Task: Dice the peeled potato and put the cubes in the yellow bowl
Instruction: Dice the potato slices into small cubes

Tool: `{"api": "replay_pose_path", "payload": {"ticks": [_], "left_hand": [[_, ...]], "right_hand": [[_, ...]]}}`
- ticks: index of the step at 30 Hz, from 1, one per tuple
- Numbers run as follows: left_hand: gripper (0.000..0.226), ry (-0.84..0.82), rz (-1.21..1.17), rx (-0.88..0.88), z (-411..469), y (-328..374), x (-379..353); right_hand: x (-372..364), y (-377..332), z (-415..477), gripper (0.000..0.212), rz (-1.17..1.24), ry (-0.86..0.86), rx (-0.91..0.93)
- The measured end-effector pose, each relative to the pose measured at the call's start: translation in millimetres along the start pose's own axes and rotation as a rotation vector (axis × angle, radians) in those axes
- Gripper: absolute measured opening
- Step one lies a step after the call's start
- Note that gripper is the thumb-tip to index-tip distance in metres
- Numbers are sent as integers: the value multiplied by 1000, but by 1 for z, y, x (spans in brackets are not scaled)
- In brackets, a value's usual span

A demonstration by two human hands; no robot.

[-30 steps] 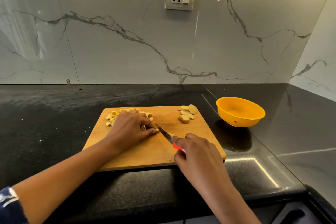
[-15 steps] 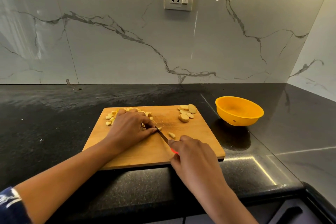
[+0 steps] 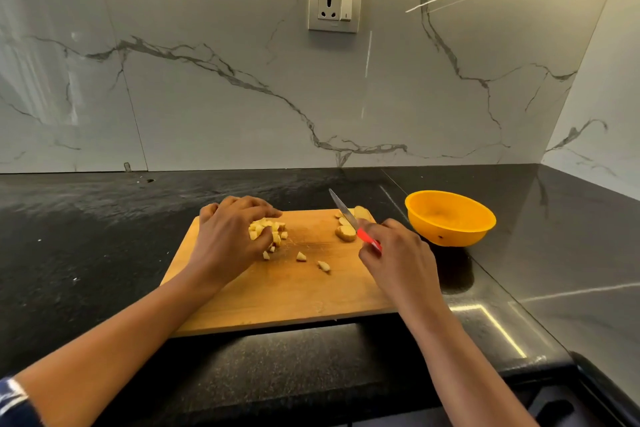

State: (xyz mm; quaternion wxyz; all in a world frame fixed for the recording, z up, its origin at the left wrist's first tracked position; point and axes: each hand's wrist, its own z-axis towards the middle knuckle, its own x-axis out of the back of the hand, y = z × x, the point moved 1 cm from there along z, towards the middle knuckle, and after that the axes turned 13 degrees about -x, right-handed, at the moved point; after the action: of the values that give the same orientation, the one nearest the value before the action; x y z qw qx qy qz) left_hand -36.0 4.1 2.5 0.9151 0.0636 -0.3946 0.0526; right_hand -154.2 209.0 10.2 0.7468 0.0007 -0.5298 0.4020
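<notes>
left hand: curled round cubes, gathering them
right hand: grips knife lifted, blade clear
bowl: no cubes visible

Potato cubes heaped; slices beside; yellow bowl upright, rightmost.

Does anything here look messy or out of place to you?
Nothing serious. A few potato bits lie loose mid-board, apart from the pile that the left hand cups. The right hand holds the knife with its tip raised over the cutting board. The yellow bowl has no cubes yet.
</notes>
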Motion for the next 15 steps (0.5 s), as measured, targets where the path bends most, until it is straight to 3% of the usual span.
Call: {"api": "replay_pose_path", "payload": {"ticks": [3,6,8,15], "left_hand": [[37,-41,-18,-174,2,7,-3],[47,-346,10,-360,9,21,-11],[37,-444,75,-358,15,22,-15],[18,-202,290,-289,21,-3,-2]], "right_hand": [[-4,0,0,45,21,-33,-7],[-6,1,0,45,21,-58,-13],[-7,3,0,45,10,-75,-24],[-7,4,-4,47,29,-84,-45]]}}
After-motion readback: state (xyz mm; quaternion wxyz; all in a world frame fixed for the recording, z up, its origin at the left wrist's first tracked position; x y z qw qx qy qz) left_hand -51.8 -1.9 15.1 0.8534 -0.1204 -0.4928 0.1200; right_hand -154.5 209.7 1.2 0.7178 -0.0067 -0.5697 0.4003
